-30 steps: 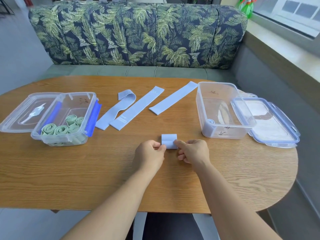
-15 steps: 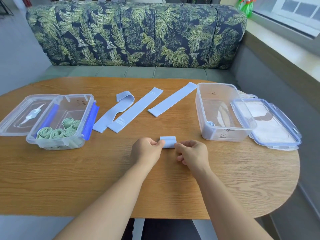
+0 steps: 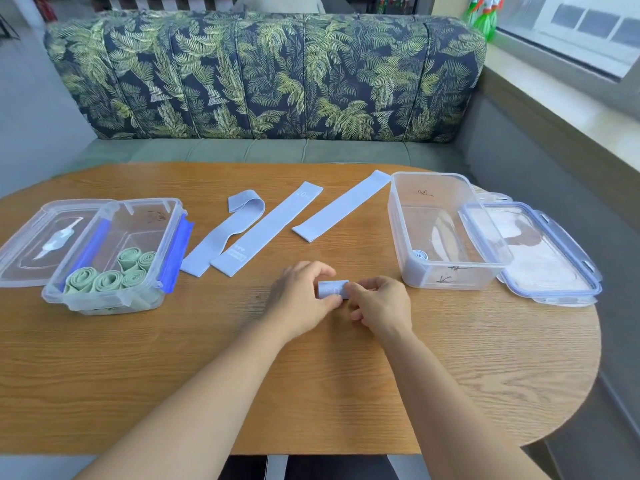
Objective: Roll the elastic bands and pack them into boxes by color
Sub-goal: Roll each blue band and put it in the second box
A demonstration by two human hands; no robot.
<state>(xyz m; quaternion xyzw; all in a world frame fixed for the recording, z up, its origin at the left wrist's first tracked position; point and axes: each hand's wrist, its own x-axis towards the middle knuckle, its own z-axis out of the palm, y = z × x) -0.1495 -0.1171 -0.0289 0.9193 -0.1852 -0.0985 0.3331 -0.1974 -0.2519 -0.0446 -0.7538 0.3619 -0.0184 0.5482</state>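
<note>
Head view: both hands meet near the middle of the bench (image 3: pixel 311 393), holding a small blue rolled band (image 3: pixel 332 289) between them. The left hand (image 3: pixel 301 296) has its fingers curled over the roll's left end, thumb at the near side. The right hand (image 3: pixel 379 306) pinches the right end with curled fingers. The roll sits low over the wood (whether it touches, I cannot tell). Beyond the hands three flat blue bands (image 3: pixel 270 226) lie side by side, the leftmost folded over at its far end. At the left a clear box (image 3: pixel 104 303) holds green rolls (image 3: pixel 104 280), its lid (image 3: pixel 31 237) lying at its left. At the right a second clear box (image 3: pixel 446 282) holds one blue roll (image 3: pixel 419 255) in its near left corner, a blue-rimmed lid (image 3: pixel 550 251) beside its right wall.
</note>
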